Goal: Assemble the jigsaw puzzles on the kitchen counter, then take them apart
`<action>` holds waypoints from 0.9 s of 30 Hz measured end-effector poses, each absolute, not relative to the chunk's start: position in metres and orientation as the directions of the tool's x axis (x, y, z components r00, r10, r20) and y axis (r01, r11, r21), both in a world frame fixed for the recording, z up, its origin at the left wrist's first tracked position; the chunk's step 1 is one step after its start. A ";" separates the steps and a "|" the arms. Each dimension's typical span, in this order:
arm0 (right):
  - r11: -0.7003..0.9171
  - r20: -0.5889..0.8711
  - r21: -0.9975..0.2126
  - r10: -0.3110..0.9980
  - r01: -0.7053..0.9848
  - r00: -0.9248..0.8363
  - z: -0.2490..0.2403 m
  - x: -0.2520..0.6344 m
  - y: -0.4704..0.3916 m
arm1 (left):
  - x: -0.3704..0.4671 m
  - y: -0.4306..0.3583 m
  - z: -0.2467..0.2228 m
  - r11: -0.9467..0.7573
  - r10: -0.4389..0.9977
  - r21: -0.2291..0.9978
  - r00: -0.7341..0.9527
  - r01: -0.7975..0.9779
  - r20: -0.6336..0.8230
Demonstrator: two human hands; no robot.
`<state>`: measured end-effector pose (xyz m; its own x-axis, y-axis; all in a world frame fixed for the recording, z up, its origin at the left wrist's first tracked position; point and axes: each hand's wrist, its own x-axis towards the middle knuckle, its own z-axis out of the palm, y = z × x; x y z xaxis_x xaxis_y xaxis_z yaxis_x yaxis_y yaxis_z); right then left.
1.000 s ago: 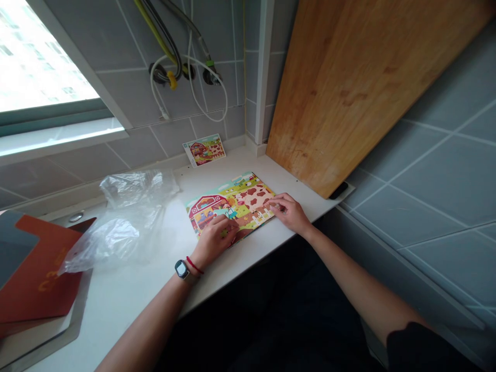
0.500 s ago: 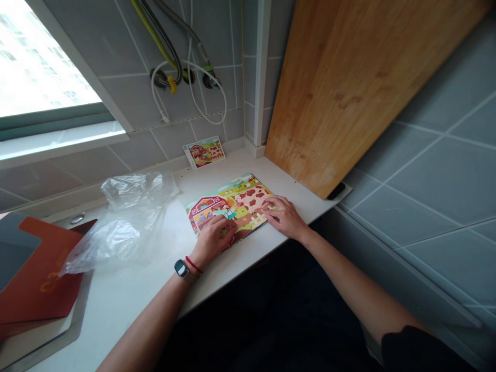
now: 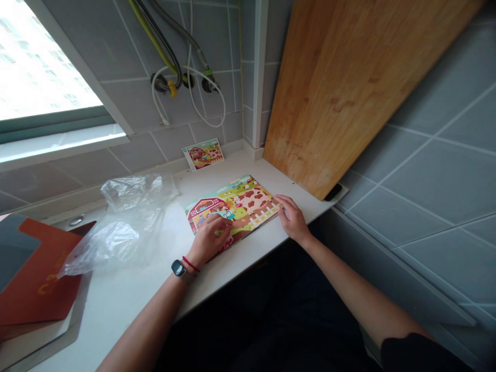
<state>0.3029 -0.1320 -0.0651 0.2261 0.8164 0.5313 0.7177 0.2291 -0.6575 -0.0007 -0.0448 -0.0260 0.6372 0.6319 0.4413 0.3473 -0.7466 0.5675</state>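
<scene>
A farm-scene jigsaw puzzle (image 3: 256, 199) with a red barn, a spotted cow and a white fence lies flat on the white counter. My left hand (image 3: 211, 235) rests over its lower left part, fingers bent and thumb close to the fingertips. Anything between those fingertips is hidden. At the puzzle's right edge is my right hand (image 3: 294, 219), fingers stretched and slightly apart, their tips touching or very near the border. Behind the puzzle, a small card (image 3: 204, 154) printed with the same farm picture leans against the tiled wall.
Crumpled clear plastic bags (image 3: 127, 222) lie left of the puzzle. Beyond them sits an orange and grey box (image 3: 46, 279). A large wooden board (image 3: 341, 98) leans at the right back, with a dark object (image 3: 333, 192) at its foot. Hoses and a white cable (image 3: 222, 103) hang on the wall.
My right hand has shifted right, off the cow picture to the puzzle's right edge. My left hand has moved slightly left, its fingertips drawing closer to the thumb.
</scene>
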 end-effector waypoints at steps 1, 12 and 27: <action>0.215 0.530 -0.684 0.803 0.697 0.272 -0.065 0.304 -0.132 | -0.002 -0.042 -0.026 -0.751 0.634 0.554 0.628 0.359 0.451; 0.220 0.533 -0.628 0.820 0.747 0.206 -0.061 0.297 -0.134 | -0.019 -0.014 -0.050 -0.709 0.704 0.425 0.604 0.564 0.374; 0.252 0.559 -0.557 0.819 0.792 0.132 -0.052 0.286 -0.132 | -0.021 -0.012 -0.058 -0.632 0.771 0.427 0.466 0.647 0.435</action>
